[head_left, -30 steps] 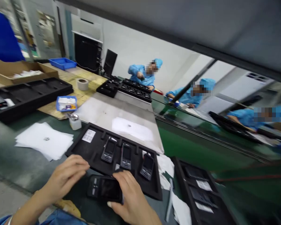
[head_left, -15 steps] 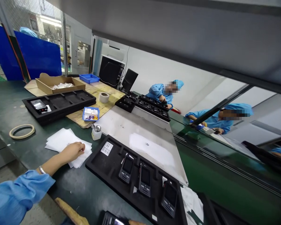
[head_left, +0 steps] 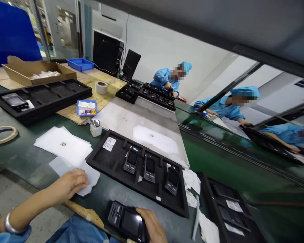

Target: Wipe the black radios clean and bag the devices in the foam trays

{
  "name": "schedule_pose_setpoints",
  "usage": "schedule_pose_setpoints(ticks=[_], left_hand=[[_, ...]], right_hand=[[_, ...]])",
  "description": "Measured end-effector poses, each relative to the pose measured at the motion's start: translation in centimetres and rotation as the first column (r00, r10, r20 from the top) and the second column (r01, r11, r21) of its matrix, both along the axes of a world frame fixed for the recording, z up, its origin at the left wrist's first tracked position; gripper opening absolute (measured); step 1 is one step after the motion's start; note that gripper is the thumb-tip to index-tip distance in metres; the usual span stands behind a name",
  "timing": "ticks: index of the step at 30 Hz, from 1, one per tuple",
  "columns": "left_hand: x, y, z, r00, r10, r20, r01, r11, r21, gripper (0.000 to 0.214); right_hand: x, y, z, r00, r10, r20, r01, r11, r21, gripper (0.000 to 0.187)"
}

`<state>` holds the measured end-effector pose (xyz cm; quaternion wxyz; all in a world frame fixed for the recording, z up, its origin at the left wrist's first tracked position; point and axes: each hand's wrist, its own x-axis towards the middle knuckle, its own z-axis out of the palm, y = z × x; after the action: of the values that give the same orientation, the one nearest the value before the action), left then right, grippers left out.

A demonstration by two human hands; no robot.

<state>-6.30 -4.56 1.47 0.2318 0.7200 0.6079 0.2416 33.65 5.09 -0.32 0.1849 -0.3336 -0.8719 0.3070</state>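
Note:
My left hand [head_left: 72, 184] is closed on a thin white sheet [head_left: 90, 173], perhaps a bag, that lies partly over the edge of a stack of similar sheets [head_left: 62, 143] printed with a small dark mark. Near the table's front edge, my right hand [head_left: 153, 224] is wrapped round the end of a black handheld device [head_left: 128, 221] with a screen and buttons. Just beyond sits a black foam tray [head_left: 116, 165], where three such devices [head_left: 149, 168] rest in compartments. A white label sheet [head_left: 109, 143] lies in its left part.
A dispenser bottle [head_left: 95, 128], a small blue box [head_left: 86, 108] and a tape roll [head_left: 101, 87] stand farther back. Another tray [head_left: 50, 92] and a cardboard box [head_left: 22, 72] are at the left. More devices fill a tray [head_left: 207, 189] at the right. Co-workers [head_left: 164, 77] sit beyond.
My left hand has drawn one sheet off the stack toward me. The device in my right hand has come further into view. The camera has shifted toward the right.

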Motion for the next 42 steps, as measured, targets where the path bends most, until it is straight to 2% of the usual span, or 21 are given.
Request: schedule_pose_setpoints(ticks=[3, 6, 12, 15, 18, 25, 28, 31, 33, 35, 38, 42], left_hand=[[4.2, 0.4, -1.2, 0.996, -0.085, -0.013, 0.085, 0.996, -0.022, 0.033], [6.3, 1.2, -1.8, 0.994, -0.082, -0.067, 0.079, 0.995, -0.054, 0.035], [7.3, 2.5, -1.6, 0.988, -0.042, -0.146, 0.028, 0.995, -0.095, 0.014], [7.7, 2.8, -1.8, 0.989, -0.020, -0.146, 0.009, 0.997, -0.081, 0.023], [7.8, 2.7, -1.8, 0.995, -0.004, -0.097, 0.000, 0.999, -0.046, 0.032], [8.0, 2.1, -1.5, 0.998, 0.003, 0.065, -0.009, 0.996, 0.089, 0.031], [8.4, 1.9, -1.4, 0.995, 0.008, 0.100, -0.023, 0.989, 0.145, 0.029], [8.3, 1.5, -1.6, 0.988, 0.028, 0.154, -0.057, 0.981, 0.186, 0.022], [7.9, 1.2, -1.9, 0.975, 0.039, 0.218, -0.073, 0.986, 0.150, 0.019], [7.4, 1.0, -2.3, 0.953, 0.055, 0.300, -0.079, 0.995, 0.067, 0.021], [6.6, 0.9, -2.9, 0.890, 0.100, 0.446, -0.106, 0.994, -0.013, 0.030], [6.1, 1.2, -3.6, 0.750, 0.125, 0.649, -0.139, 0.990, -0.030, 0.040]], right_hand=[[0.3, -0.6, 1.7, 0.998, -0.024, 0.055, 0.027, 0.998, -0.050, 0.069], [0.8, -1.4, 2.7, 0.995, -0.089, 0.044, 0.092, 0.994, -0.058, 0.068], [1.5, -2.1, 2.0, 0.987, -0.159, 0.008, 0.159, 0.987, -0.027, 0.069], [0.9, -2.2, 1.8, 0.983, -0.181, 0.012, 0.181, 0.983, -0.020, 0.067], [-0.5, -2.3, 2.0, 0.972, -0.232, 0.019, 0.232, 0.973, -0.005, 0.065], [-4.3, -2.7, 2.1, 0.944, -0.330, 0.007, 0.328, 0.941, 0.078, 0.061], [-4.8, -3.0, 2.1, 0.952, -0.301, 0.057, 0.298, 0.953, 0.053, 0.062], [-4.9, -3.1, 2.4, 0.972, -0.219, 0.091, 0.223, 0.974, -0.041, 0.068], [-5.1, -2.8, 2.7, 0.984, -0.152, 0.097, 0.160, 0.983, -0.089, 0.071], [-5.7, -2.3, 3.0, 0.984, -0.139, 0.113, 0.151, 0.983, -0.102, 0.072], [-7.2, -1.6, 3.3, 0.981, -0.139, 0.133, 0.153, 0.983, -0.104, 0.071], [-9.4, -1.4, 3.5, 0.994, -0.007, 0.112, 0.020, 0.993, -0.118, 0.071]])
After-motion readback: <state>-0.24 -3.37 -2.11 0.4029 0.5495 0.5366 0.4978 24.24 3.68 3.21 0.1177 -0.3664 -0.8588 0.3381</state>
